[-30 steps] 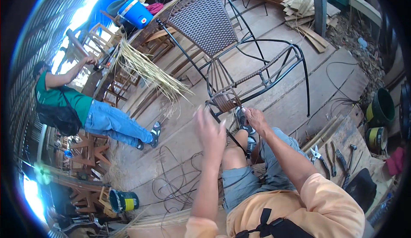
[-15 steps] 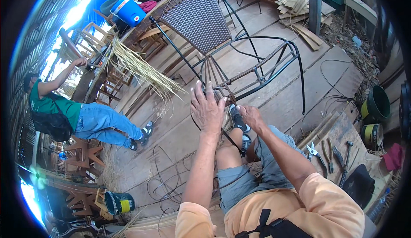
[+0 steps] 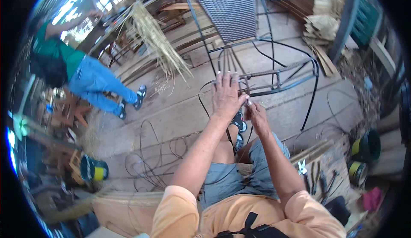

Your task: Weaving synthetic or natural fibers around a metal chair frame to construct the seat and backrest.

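Note:
In front of me stands a chair with a black metal frame (image 3: 317,81) and a woven dark backrest (image 3: 229,13). Several brown strands (image 3: 231,60) run from below the backrest toward the near seat rail. My left hand (image 3: 225,94) lies over the near end of these strands, its fingers stretched out and its thumb bent toward my right hand. Close beside it, my right hand (image 3: 258,116) pinches at the seat's front rail, its fingertips near the left thumb. A thin dark strand passes down below the right hand; what the fingertips grip is partly hidden.
Loose coils of dark strand (image 3: 147,161) lie on the plank floor at left. Pliers (image 3: 302,168) and other hand tools lie on a board at right, near dark buckets (image 3: 367,146). A co-worker in a green shirt (image 3: 60,51) stands at left by dried strips (image 3: 154,36).
The view has shifted, so the chair sits farther up and right. My right hand has come closer to my left, with its fingertips now by the left thumb. The left fingers remain outstretched.

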